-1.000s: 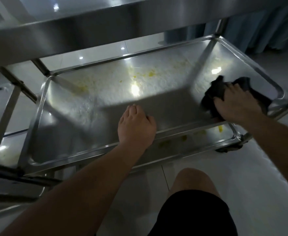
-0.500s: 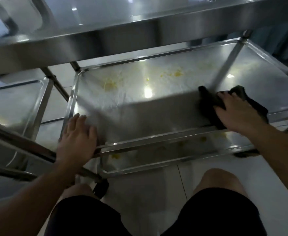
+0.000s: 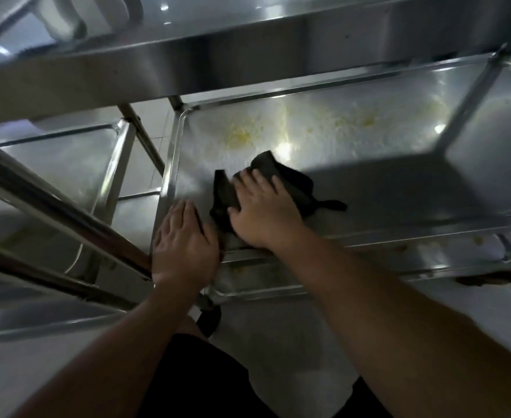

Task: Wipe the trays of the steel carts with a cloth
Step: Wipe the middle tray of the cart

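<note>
A steel cart's middle tray (image 3: 384,188) lies in front of me, with yellow stains (image 3: 239,135) across its far half. On the tray's near left part sits a dark cloth (image 3: 281,173). My right hand (image 3: 263,212) presses flat on the cloth with straight fingers. My left hand (image 3: 181,239) rests on the tray's near left corner rim, fingers laid over the edge, just left of the cloth. A lower tray (image 3: 399,260) shows under the near rim with small yellow spots.
The cart's top tray (image 3: 218,61) overhangs the upper part of the view. A second steel cart (image 3: 67,164) stands close on the left, its bars crossing diagonally. A caster wheel (image 3: 209,321) sits near my knees. Pale tiled floor lies at the right.
My right hand has slid the cloth from the tray's right side to its near left part. My left hand moved left along the near rim and stays at the corner.
</note>
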The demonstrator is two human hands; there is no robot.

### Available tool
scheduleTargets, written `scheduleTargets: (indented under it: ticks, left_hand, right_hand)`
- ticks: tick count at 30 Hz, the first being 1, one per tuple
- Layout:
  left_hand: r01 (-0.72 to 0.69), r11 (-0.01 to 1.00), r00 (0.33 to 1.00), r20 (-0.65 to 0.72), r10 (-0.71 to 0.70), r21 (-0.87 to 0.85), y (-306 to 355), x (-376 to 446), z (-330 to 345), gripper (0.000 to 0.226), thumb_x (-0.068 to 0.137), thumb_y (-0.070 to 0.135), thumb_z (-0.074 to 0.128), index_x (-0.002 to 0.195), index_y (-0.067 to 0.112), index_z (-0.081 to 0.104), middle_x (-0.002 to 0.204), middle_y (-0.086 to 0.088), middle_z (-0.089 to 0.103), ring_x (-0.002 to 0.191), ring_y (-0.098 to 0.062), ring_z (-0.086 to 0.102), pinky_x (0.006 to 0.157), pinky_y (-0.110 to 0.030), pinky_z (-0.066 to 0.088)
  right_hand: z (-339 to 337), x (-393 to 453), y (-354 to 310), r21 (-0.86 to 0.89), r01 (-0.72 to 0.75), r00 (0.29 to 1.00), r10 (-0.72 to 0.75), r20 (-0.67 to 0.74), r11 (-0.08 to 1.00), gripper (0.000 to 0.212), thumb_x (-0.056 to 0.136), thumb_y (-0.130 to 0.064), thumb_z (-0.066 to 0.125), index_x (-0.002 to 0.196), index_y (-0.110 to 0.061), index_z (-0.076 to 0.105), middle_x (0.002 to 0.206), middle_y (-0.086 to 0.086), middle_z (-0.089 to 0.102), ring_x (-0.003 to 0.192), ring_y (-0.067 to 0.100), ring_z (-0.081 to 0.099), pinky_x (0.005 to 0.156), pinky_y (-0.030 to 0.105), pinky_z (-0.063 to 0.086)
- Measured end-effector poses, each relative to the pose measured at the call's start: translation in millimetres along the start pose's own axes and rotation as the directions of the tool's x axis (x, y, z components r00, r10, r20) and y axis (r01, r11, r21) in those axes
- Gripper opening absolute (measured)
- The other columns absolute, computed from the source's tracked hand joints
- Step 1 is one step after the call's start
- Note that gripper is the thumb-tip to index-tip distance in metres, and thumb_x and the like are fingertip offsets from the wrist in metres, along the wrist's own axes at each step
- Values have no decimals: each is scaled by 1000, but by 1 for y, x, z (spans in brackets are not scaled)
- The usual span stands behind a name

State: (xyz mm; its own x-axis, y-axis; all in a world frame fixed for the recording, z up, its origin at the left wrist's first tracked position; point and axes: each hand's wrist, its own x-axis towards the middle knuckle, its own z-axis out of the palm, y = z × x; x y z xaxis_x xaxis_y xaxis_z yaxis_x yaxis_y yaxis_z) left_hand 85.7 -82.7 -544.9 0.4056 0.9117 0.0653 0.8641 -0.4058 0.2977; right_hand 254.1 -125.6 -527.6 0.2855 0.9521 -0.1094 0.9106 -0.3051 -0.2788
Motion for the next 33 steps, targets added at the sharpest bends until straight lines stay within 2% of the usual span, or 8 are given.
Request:
scheduleTargets:
  ticks: [3, 6, 9, 12, 17, 23, 27, 33]
  left_hand:
    - [-14, 1000, 1000, 4, 14, -6, -1, 0, -1, 69, 106, 49, 19, 161, 11, 36, 170, -12, 31, 159, -27, 22, 130, -44, 15]
    - [-21, 1000, 1000, 7, 21, -9, -1, 0, -2, 75, 100, 52, 15, 162, 13, 35, 171, -10, 29, 159, -25, 21, 130, -43, 13]
    - [-12, 1000, 1000, -1, 12, -9, 0, -1, -3, 76, 99, 52, 18, 162, 13, 36, 171, -9, 30, 159, -26, 23, 129, -43, 14]
    - [-17, 1000, 1000, -14, 17, 3, 2, -2, -2, 75, 100, 52, 20, 161, 12, 39, 170, -11, 33, 158, -27, 25, 129, -43, 15]
    - [-7, 999, 1000, -5, 7, 35, 4, -3, -1, 67, 106, 46, 32, 161, 10, 37, 170, -12, 32, 159, -27, 24, 130, -43, 15]
    - [3, 999, 1000, 3, -4, 51, 5, -3, -1, 67, 106, 46, 35, 164, 13, 31, 172, -8, 27, 160, -24, 20, 130, -43, 14]
    - [-2, 999, 1000, 1, 2, 47, 2, -2, 0, 71, 101, 48, 30, 163, 13, 34, 171, -9, 30, 159, -25, 22, 130, -43, 15]
    - [-9, 998, 999, 39, 7, 66, 0, 0, 0, 72, 101, 49, 30, 164, 14, 28, 172, -9, 26, 160, -25, 19, 130, -44, 13]
  right_hand:
    - [6, -36, 5, 29, 147, 988, -148, 32, 989, 72, 100, -56, 21, 167, -30, 18, 175, -11, 7, 160, 10, 0, 128, 41, -5]
    - [-3, -66, 51, -10, 118, 993, -118, 8, 993, 73, 95, -59, 19, 165, -37, 22, 173, -17, 13, 160, 6, 6, 129, 40, 4]
    - [-23, -78, 129, -65, -132, 989, 127, -72, 989, 67, 101, -52, 23, 165, -33, 23, 174, -11, 15, 160, 13, 10, 128, 45, 12]
    - [-45, -98, 203, -59, -427, 899, 416, -140, 902, 64, 106, -49, 31, 165, -28, 22, 175, -4, 16, 161, 20, 12, 129, 50, 15]
    - [-41, -101, 196, -28, -557, 824, 549, -142, 830, 67, 105, -51, 28, 166, -23, 20, 175, 0, 13, 161, 22, 10, 128, 53, 15]
    - [2, -91, 66, -69, -189, 957, 169, -234, 979, 78, 97, -61, 28, 158, -15, 43, 166, 7, 39, 155, 24, 33, 124, 48, 25]
    - [24, -86, 26, -76, 13, 955, -35, -294, 997, 72, 99, -66, 39, 149, -17, 56, 157, 5, 52, 150, 21, 42, 121, 48, 34]
    - [26, -89, 31, -118, 229, 891, -257, -374, 966, 48, 103, -50, 55, 129, -14, 73, 139, 3, 68, 137, 18, 57, 110, 44, 48]
